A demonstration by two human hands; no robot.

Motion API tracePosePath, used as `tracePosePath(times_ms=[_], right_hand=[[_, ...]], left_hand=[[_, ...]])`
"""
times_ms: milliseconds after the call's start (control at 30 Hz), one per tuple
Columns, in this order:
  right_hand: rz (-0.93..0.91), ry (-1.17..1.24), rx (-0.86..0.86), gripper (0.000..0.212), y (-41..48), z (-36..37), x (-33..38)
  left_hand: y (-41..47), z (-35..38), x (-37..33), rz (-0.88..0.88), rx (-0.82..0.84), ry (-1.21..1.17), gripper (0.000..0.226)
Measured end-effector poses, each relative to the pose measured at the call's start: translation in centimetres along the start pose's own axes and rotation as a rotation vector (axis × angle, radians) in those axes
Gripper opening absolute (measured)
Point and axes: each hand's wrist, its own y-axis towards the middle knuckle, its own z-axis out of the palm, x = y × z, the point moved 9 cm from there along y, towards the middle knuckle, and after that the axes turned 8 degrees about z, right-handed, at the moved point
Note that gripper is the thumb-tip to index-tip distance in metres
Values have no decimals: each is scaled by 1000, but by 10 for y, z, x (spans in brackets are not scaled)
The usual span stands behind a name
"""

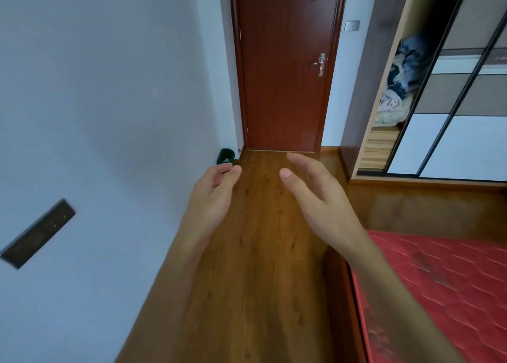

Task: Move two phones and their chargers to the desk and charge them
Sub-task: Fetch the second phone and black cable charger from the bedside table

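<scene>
No phone, charger or desk shows in the head view. My left hand (pixel 211 198) is held out over the wooden floor, fingers loosely curled, holding nothing. My right hand (pixel 315 195) is stretched forward beside it, fingers apart and palm turned inward, also holding nothing. Both forearms reach in from the bottom of the frame.
A shut brown door (pixel 285 66) stands ahead at the end of a wooden floor strip (pixel 260 280). White wall with a dark socket panel (pixel 37 233) on the left. A small green bin (pixel 225 157) sits by the door. Red mattress (pixel 439 286) at lower right, open wardrobe (pixel 397 88) beyond.
</scene>
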Motion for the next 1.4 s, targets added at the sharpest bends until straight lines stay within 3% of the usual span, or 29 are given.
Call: tracePosePath(times_ms=[167, 400, 533, 800, 1167, 1400], right_hand=[[-23, -28, -13, 51, 81, -38, -22], [-16, -69, -41, 52, 187, -65, -64], [12, -113, -103, 50, 255, -73, -91], [63, -104, -253, 49, 417, -90, -114], [116, -156, -337, 50, 576, -128, -149], [140, -146, -438, 49, 652, -194, -204]], left_hand=[[80, 44, -8, 27, -20, 13, 41], [185, 106, 9, 21, 29, -20, 30], [255, 141, 25, 25, 67, -41, 41], [429, 193, 26, 111, 213, -33, 13], [598, 290, 20, 139, 355, -79, 27], [686, 385, 11, 196, 418, -99, 31]])
